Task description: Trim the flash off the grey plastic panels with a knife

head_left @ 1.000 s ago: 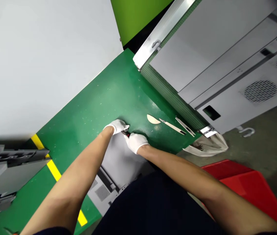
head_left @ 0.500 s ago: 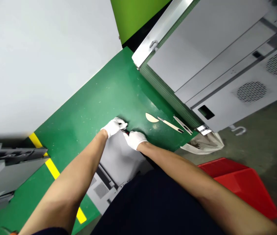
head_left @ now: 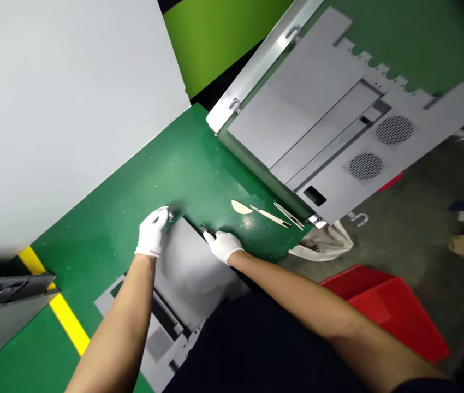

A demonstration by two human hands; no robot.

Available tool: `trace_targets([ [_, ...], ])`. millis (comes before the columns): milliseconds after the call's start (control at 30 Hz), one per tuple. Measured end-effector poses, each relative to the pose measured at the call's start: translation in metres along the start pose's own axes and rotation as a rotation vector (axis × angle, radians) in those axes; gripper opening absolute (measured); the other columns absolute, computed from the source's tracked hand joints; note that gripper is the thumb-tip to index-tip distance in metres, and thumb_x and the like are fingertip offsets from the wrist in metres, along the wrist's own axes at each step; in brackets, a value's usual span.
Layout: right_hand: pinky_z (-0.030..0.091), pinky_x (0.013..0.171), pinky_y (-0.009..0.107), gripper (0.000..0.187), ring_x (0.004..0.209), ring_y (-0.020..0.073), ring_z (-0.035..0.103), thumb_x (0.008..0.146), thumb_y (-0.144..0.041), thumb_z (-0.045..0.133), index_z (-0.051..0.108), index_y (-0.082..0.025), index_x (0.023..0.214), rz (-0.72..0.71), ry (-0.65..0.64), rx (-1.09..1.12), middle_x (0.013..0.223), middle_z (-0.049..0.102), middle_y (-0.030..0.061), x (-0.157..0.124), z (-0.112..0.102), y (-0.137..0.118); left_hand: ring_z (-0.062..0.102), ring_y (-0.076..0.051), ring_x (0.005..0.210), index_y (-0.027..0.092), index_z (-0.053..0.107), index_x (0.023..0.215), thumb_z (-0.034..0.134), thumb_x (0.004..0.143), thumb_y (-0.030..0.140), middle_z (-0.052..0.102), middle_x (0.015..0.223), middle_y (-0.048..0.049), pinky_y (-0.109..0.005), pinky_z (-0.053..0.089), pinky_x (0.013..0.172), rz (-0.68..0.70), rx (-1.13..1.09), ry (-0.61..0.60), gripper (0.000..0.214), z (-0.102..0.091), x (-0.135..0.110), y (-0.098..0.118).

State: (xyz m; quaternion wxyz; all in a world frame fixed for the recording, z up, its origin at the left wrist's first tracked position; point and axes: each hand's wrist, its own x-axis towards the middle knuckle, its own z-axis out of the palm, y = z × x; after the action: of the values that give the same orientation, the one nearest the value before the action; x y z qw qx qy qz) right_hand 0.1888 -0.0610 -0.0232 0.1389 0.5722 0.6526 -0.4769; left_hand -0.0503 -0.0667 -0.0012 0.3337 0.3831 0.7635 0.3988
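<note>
My left hand [head_left: 153, 232], in a white glove, is at the far left corner of a grey sheet-metal panel [head_left: 191, 267] lying on the green work surface. Its fingers are curled in a pinch; what they hold, if anything, is too small to make out. My right hand [head_left: 224, 245], also gloved, is closed round a small dark hand tool [head_left: 206, 230] whose tip points away from me, by the panel's right edge. Beyond that hand lie a cream half-round piece [head_left: 242, 207], a cream-handled knife [head_left: 272, 216] and tweezers [head_left: 289, 215].
A conveyor [head_left: 256, 174] carries another grey panel with round vent grilles [head_left: 365, 166] at the upper right. Hooks stick out from its side rails. A red bin [head_left: 387, 305] stands at the right. Dark grey parts [head_left: 11, 305] are stacked at the left beside yellow floor-style tape [head_left: 68, 322].
My hands were close together at the panel's far corner; now the left has drawn away to the left and the right stays with the tool. The camera view has shifted.
</note>
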Motion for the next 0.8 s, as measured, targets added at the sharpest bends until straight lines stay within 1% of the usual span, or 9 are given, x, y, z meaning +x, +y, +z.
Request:
trace_targets([
  [100,0.05,0.092,0.041,0.077,0.11,0.0347,0.07,0.099,-0.07,0.022,0.074,-0.014,0.108,0.087,-0.009,0.112,0.112,0.075,0.0229,-0.017,-0.006,0.026,0.065,-0.022,0.094,0.015,0.075,0.083,0.073,0.079,0.051,0.074,0.095,-0.0085,-0.032,0.05,0.092,-0.02,0.033,-0.092,0.036,0.013,-0.01,0.03],
  [167,0.049,0.091,0.039,0.076,0.11,0.0337,0.07,0.099,-0.072,0.023,0.074,-0.015,0.105,0.116,0.006,0.159,0.11,0.075,0.0212,-0.035,-0.008,0.054,0.064,-0.02,0.083,0.016,0.075,0.08,0.073,0.078,0.053,0.073,0.085,-0.0057,-0.03,0.05,0.083,-0.052,0.034,-0.264,0.037,0.04,-0.025,0.052],
  [400,0.047,0.084,0.035,0.071,0.101,0.03,0.072,0.101,-0.066,0.025,0.075,-0.016,0.095,0.278,0.065,0.266,0.103,0.076,0.0174,-0.097,0.008,0.153,0.051,-0.014,0.058,0.017,0.068,0.066,0.068,0.081,0.055,0.06,0.06,-0.0004,-0.027,0.041,0.058,-0.048,0.006,-0.963,0.041,0.214,-0.139,0.107],
  [467,0.046,0.081,0.033,0.068,0.099,0.0283,0.072,0.102,-0.063,0.026,0.074,-0.015,0.095,0.32,0.08,0.323,0.101,0.076,0.0164,-0.108,0.013,0.169,0.057,-0.016,0.062,0.016,0.071,0.077,0.067,0.082,0.056,0.065,0.067,-0.0025,-0.028,0.046,0.061,-0.073,-0.028,-1.05,0.04,0.256,-0.163,0.12],
  [533,0.045,0.078,0.032,0.069,0.098,0.0274,0.072,0.102,-0.064,0.025,0.074,-0.016,0.094,0.34,0.11,0.364,0.099,0.076,0.0158,-0.118,0.015,0.177,0.066,-0.021,0.077,0.016,0.073,0.099,0.064,0.084,0.057,0.073,0.085,-0.0074,-0.03,0.052,0.074,-0.052,-0.009,-1.031,0.045,0.277,-0.166,0.131],
  [633,0.044,0.076,0.032,0.072,0.096,0.0275,0.071,0.1,-0.069,0.024,0.074,-0.017,0.091,0.336,0.148,0.417,0.095,0.076,0.0149,-0.13,0.014,0.183,0.068,-0.028,0.107,0.018,0.07,0.117,0.055,0.089,0.059,0.074,0.113,-0.0142,-0.038,0.051,0.098,0.154,0.258,-0.742,0.052,0.255,-0.125,0.137],
  [700,0.044,0.076,0.033,0.073,0.095,0.0279,0.071,0.098,-0.073,0.025,0.074,-0.018,0.091,0.313,0.168,0.45,0.095,0.076,0.0145,-0.137,0.012,0.186,0.063,-0.037,0.121,0.02,0.069,0.118,0.048,0.089,0.066,0.069,0.125,-0.0183,-0.05,0.048,0.103,0.253,0.62,-0.346,0.059,0.21,-0.077,0.129],
  [767,0.044,0.077,0.033,0.072,0.096,0.0284,0.071,0.096,-0.075,0.029,0.073,-0.018,0.096,0.278,0.182,0.447,0.1,0.076,0.0148,-0.142,0.009,0.188,0.06,-0.048,0.122,0.018,0.067,0.118,0.046,0.084,0.073,0.065,0.132,-0.0233,-0.064,0.046,0.098,0.035,0.957,-0.021,0.068,0.157,-0.03,0.109],
  [800,0.045,0.078,0.034,0.071,0.098,0.0287,0.071,0.095,-0.075,0.032,0.073,-0.018,0.098,0.259,0.183,0.427,0.102,0.076,0.015,-0.144,0.008,0.189,0.061,-0.052,0.118,0.016,0.068,0.109,0.046,0.079,0.077,0.066,0.128,-0.0253,-0.068,0.045,0.094,-0.169,1.061,0.028,0.072,0.133,-0.011,0.096],
])
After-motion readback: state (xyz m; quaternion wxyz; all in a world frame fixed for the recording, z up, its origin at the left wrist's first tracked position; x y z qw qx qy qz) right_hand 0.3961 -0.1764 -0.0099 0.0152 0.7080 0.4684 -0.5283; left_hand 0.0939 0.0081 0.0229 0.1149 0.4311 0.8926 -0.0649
